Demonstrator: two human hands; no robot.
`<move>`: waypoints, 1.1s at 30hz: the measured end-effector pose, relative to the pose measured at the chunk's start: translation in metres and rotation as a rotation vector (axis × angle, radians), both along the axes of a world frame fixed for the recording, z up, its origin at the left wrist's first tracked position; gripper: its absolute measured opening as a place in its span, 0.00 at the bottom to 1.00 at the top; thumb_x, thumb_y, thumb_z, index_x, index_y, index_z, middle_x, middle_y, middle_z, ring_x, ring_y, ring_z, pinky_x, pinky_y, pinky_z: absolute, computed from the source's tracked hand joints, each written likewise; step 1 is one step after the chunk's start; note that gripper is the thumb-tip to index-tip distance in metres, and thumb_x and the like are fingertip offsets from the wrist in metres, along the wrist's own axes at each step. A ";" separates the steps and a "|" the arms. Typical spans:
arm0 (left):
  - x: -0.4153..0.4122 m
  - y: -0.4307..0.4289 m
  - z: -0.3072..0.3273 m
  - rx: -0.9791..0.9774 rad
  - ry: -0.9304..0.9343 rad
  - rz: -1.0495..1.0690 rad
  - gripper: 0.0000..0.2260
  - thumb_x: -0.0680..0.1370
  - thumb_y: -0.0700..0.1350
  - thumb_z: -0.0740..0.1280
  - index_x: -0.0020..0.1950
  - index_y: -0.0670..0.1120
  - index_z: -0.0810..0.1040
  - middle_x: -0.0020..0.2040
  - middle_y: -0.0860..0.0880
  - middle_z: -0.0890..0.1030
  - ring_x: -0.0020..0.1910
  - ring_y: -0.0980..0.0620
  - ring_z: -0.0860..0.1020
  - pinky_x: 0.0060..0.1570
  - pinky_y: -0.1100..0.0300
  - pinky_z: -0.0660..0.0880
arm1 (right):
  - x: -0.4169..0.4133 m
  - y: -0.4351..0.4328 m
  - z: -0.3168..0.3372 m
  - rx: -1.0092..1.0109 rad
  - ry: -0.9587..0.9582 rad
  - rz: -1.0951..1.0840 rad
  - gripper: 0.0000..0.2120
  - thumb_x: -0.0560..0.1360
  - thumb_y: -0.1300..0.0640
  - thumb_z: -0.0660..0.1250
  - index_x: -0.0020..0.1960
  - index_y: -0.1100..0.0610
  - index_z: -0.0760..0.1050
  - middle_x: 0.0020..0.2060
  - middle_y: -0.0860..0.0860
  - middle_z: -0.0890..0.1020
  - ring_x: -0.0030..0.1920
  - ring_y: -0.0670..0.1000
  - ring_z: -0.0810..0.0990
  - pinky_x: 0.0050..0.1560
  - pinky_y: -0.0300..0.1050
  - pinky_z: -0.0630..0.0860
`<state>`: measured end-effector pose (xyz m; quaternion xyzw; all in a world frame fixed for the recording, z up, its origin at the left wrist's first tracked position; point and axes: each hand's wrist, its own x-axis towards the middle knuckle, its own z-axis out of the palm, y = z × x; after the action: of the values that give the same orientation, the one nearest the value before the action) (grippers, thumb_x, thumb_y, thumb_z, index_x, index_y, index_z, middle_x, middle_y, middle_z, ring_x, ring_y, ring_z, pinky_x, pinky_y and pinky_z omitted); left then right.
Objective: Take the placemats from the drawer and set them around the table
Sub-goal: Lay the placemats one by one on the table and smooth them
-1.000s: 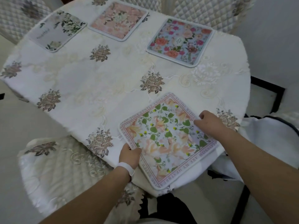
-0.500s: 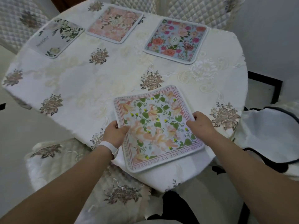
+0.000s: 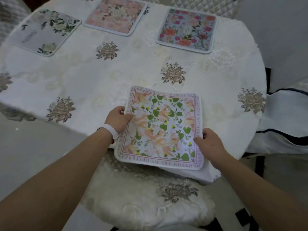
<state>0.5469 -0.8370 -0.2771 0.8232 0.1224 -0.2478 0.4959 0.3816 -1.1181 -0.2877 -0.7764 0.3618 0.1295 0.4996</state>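
Step in hand: laying the fourth mat at the near edge of the desk (image 3: 100,77). It is probably best slid a little inward with both hands moving together, so that no part overhangs, and its border squared to the desk edge above the chair (image 3: 146,197).
Left hand (image 3: 117,121): wearing a white wristband (image 3: 111,132) at the desk's near edge, it pinches the mat's left border, thumb on top and fingers curled at the rim.
Leaf-print placemat (image 3: 163,129): flat, face up, at the near edge of the desk. Its nearest border appears to reach past the desk edge onto the hanging cloth.
Right hand (image 3: 210,144): grips the mat's right border, thumb on the printed face, fingers folded round the rim.
Far edge of the desk: grey placemat (image 3: 45,32), pink placemat (image 3: 116,15) and blue placemat (image 3: 187,30), each lying flat and apart from its neighbour.
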 end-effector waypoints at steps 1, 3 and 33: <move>0.005 0.004 -0.001 -0.012 0.003 -0.035 0.05 0.73 0.45 0.69 0.47 0.54 0.80 0.44 0.49 0.85 0.36 0.49 0.84 0.38 0.52 0.82 | -0.003 0.008 -0.001 -0.001 -0.008 -0.033 0.02 0.76 0.58 0.65 0.46 0.51 0.73 0.42 0.47 0.81 0.40 0.45 0.81 0.31 0.38 0.72; 0.015 0.008 -0.002 -0.038 0.013 -0.103 0.08 0.73 0.42 0.66 0.48 0.54 0.80 0.45 0.48 0.85 0.40 0.47 0.84 0.44 0.47 0.82 | -0.009 0.022 -0.004 -0.012 -0.028 -0.085 0.03 0.76 0.58 0.65 0.46 0.50 0.73 0.43 0.47 0.82 0.40 0.45 0.81 0.31 0.38 0.73; 0.006 -0.035 -0.055 0.551 -0.735 -1.053 0.25 0.78 0.54 0.55 0.72 0.43 0.67 0.75 0.40 0.65 0.73 0.39 0.62 0.70 0.40 0.60 | 0.019 0.042 -0.043 -0.752 0.045 0.660 0.32 0.81 0.39 0.49 0.79 0.53 0.50 0.79 0.57 0.52 0.78 0.60 0.47 0.76 0.61 0.48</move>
<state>0.5532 -0.8724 -0.3325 0.8993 -0.4102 -0.1205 0.0922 0.4010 -1.0762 -0.3306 -0.9728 0.1293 0.1580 0.1094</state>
